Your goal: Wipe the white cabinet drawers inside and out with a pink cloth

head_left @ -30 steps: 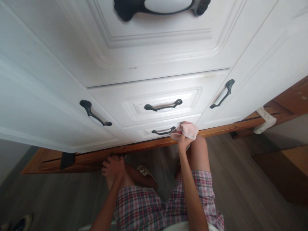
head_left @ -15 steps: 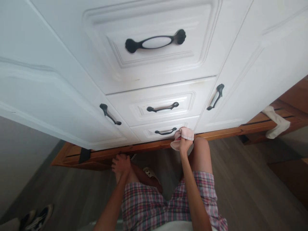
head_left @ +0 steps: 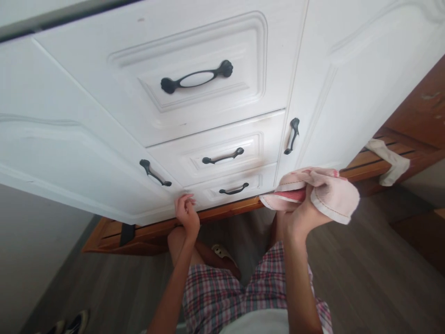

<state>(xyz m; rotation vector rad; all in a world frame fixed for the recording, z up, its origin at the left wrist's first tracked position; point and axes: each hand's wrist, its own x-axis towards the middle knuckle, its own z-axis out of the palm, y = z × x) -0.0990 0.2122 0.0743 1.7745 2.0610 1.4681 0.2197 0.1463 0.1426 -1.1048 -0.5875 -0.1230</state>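
A pale pink cloth (head_left: 335, 197) with a red patch is bunched in my right hand (head_left: 302, 218), in front of the lower right door of a white cabinet (head_left: 222, 41). Fingers partly curled, my left hand (head_left: 187, 214) is at the lower left corner of the bottom drawer (head_left: 208, 195), above my knee, and nothing shows in it. Three drawers with dark handles run down the cabinet's middle. The middle drawer (head_left: 267, 160) has a brownish smudge near its right side.
Below the cabinet runs a wooden ledge (head_left: 222, 212). A whitish cloth (head_left: 391, 162) hangs over slatted wood at the right. Another person's dark shoe (head_left: 78, 322) is at the lower left.
My right hand has moved right and up with the cloth, away from the bottom drawer. My left hand has risen from my knee to the drawer's corner. The view has shifted.
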